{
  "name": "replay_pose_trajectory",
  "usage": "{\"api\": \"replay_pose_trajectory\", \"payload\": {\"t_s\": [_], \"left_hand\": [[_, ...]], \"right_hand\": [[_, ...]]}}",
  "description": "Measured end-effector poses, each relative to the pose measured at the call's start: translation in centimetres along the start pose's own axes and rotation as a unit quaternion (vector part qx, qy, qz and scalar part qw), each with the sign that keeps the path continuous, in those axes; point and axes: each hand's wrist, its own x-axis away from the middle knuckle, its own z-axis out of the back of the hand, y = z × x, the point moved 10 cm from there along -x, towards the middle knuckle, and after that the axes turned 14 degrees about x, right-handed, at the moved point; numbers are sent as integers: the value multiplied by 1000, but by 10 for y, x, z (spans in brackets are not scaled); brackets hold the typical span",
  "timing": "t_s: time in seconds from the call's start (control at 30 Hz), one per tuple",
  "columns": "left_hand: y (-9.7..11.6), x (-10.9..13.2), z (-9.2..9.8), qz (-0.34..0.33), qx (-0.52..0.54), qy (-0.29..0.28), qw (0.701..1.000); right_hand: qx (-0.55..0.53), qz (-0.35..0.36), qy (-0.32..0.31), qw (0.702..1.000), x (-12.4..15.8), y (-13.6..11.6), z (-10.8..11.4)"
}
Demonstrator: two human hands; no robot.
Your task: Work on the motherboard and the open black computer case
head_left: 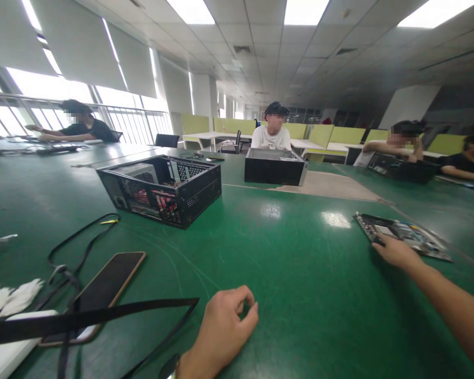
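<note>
My right hand [397, 253] is stretched out to the right and grips the near left edge of a motherboard [416, 238]. The board is low over the green table or lying on it; I cannot tell which. My left hand [228, 318] is near the table's front, fingers curled and thumb bent towards the index finger, with nothing visible between them. A black strap [142, 305] ends just left of that hand. Farther off stands an open black computer case [199, 195], with red parts and metal inside.
At left lie a phone [116, 276], a looped black cord [89, 247], white gloves [21, 297] and a white object [16, 345]. A second computer case [274, 168] stands across the green table [284, 263] before a seated person [270, 137]. Other people sit at left and right.
</note>
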Motion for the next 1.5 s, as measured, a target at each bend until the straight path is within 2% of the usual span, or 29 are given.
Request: {"api": "replay_pose_trajectory", "payload": {"t_s": [0.17, 0.33, 0.43, 0.53, 0.63, 0.8, 0.9, 0.97, 1.07, 1.13, 1.17, 1.2, 1.23, 1.33, 1.37, 1.4, 1.43, 1.5], "left_hand": [[-5, 2, -2, -5, -13, 2, 1000], [-4, 4, -5, -3, -16, -13, 1000], [-1, 3, -5, -5, -24, -14, 1000], [2, 3, -7, -10, -29, -17, 999], [5, 3, -11, -19, -37, -26, 999], [16, 7, -9, -52, -47, -21, 997], [21, 9, -4, -77, -50, -2, 996], [23, 9, 0, -95, -56, 11, 994], [27, 8, 2, -136, -66, 15, 988], [29, 8, -3, -165, -85, -4, 983], [29, 8, -7, -175, -98, -20, 979], [29, 9, -12, -184, -111, -38, 976], [28, 10, -17, -192, -121, -54, 972], [28, 13, -27, -204, -136, -88, 966], [27, 13, -29, -203, -138, -94, 965], [26, 13, -30, -203, -140, -98, 964], [26, 13, -31, -202, -143, -101, 964], [24, 13, -32, -200, -150, -106, 962]], "right_hand": [[19, 3, -31, 999, -14, -5, -13], [30, 4, -46, 998, -19, -6, -8], [35, 16, -56, 998, -7, -7, 0], [33, 46, -67, 996, 21, -21, 14], [3, 97, -73, 993, 65, -62, 40], [-64, 190, -78, 976, 164, -175, 95], [-99, 204, -87, 970, 227, -238, 114], [-123, 238, -112, 957, 266, -277, 120], [-169, 323, -211, 907, 307, -323, 127], [-268, 333, -239, 872, 305, -331, 145], [-349, 309, -242, 851, 293, -327, 156], [-448, 267, -242, 819, 277, -319, 164], [-551, 213, -246, 768, 260, -309, 167], [-767, 88, -306, 557, 227, -291, 151], [-800, 71, -320, 503, 223, -290, 144], [-816, 66, -330, 469, 220, -290, 139], [-823, 67, -337, 452, 219, -290, 134], [-825, 74, -339, 446, 218, -290, 128]]}}
